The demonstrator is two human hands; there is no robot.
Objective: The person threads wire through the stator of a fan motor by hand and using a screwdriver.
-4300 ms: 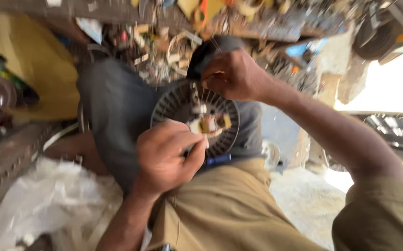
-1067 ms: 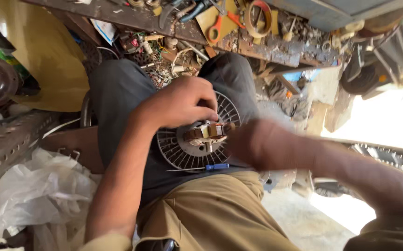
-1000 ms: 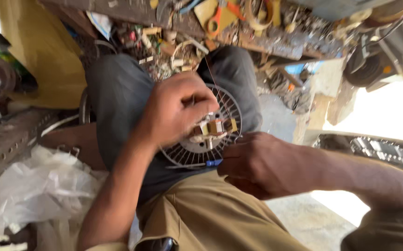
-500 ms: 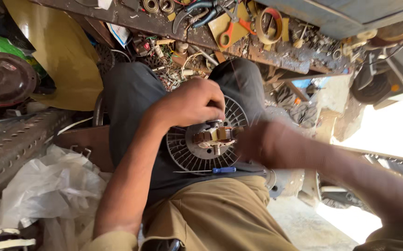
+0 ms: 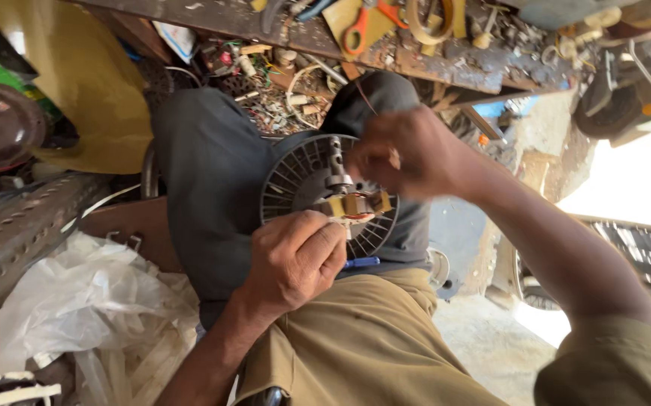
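Left hand [image 5: 295, 259] fingers pinch the motor [image 5: 351, 204] on a fan grille [image 5: 295, 177]; blurred right hand [image 5: 408, 150], grip unclear, below the cluttered workbench [image 5: 445, 56]

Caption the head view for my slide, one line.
Left hand steadies a round slotted motor housing on the person's lap while the blurred right hand reaches its small copper-wound motor, beside a cluttered workbench.
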